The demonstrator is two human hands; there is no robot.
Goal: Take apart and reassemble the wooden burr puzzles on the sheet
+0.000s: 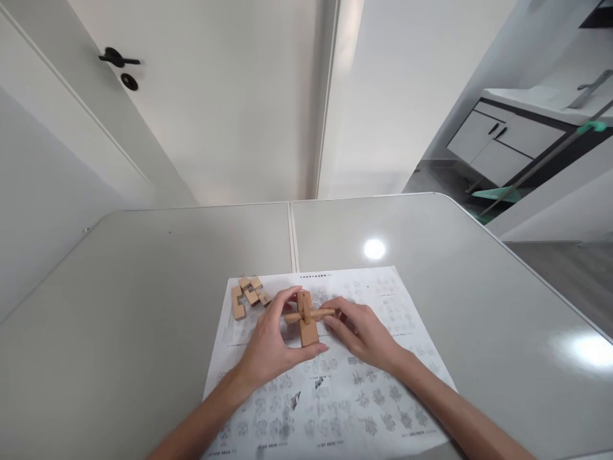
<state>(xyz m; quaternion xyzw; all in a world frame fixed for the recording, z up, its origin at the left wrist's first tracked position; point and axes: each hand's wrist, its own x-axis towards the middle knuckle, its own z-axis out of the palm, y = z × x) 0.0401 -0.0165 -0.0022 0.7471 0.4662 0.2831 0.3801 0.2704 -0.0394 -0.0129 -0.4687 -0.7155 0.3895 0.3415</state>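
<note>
My one head-worn view looks from above and behind my left hand [272, 342] and right hand [364, 331], fairly near, facing forward and down, reaching past them to the door [215, 96].

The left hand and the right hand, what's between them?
In the head view, a cross-shaped wooden assembly sits between them: the left hand spans its wide block, the right hand pinches one end of its thin crossbar.

Pale door [230, 96] with black handle [115, 57]; far right, white cabinet [510, 137] below counter [527, 98] with faucet [592, 85].
</note>
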